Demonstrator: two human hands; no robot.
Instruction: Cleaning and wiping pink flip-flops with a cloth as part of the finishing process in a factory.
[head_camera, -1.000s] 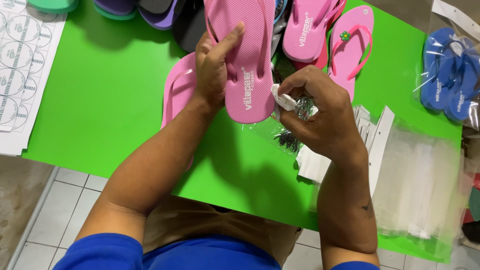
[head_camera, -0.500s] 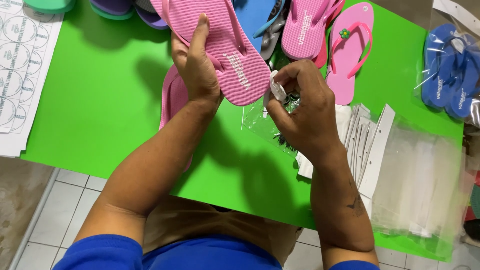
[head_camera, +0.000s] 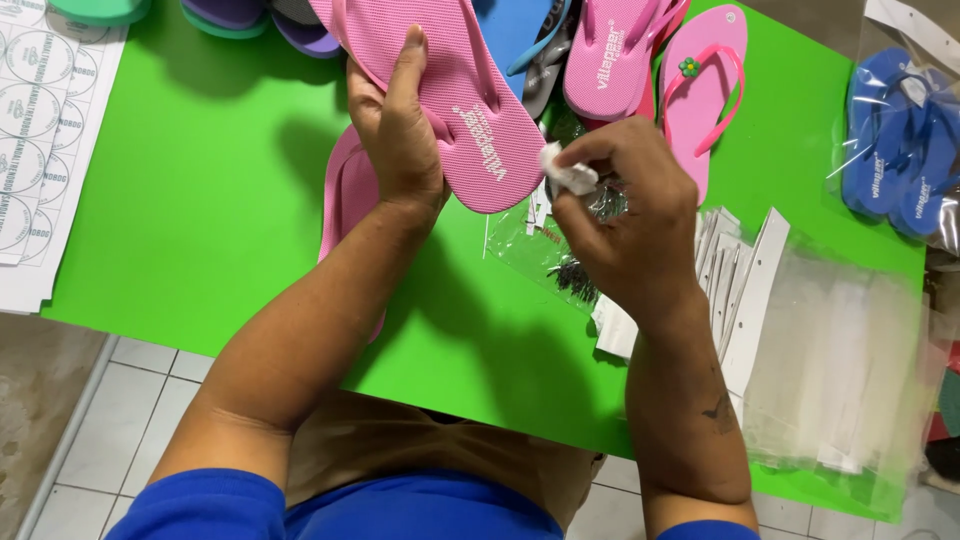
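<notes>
Two hands at work: my left hand (head_camera: 400, 135) grips the pink flip-flop (head_camera: 455, 100) tilted sole-up, steadying it while my right hand (head_camera: 630, 225) pinches a small white tag (head_camera: 567, 172) at its heel.

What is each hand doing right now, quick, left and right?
Left hand: closed around a pink flip-flop, holding it above the green table.
Right hand: fingers pinched shut on a small white piece.
</notes>
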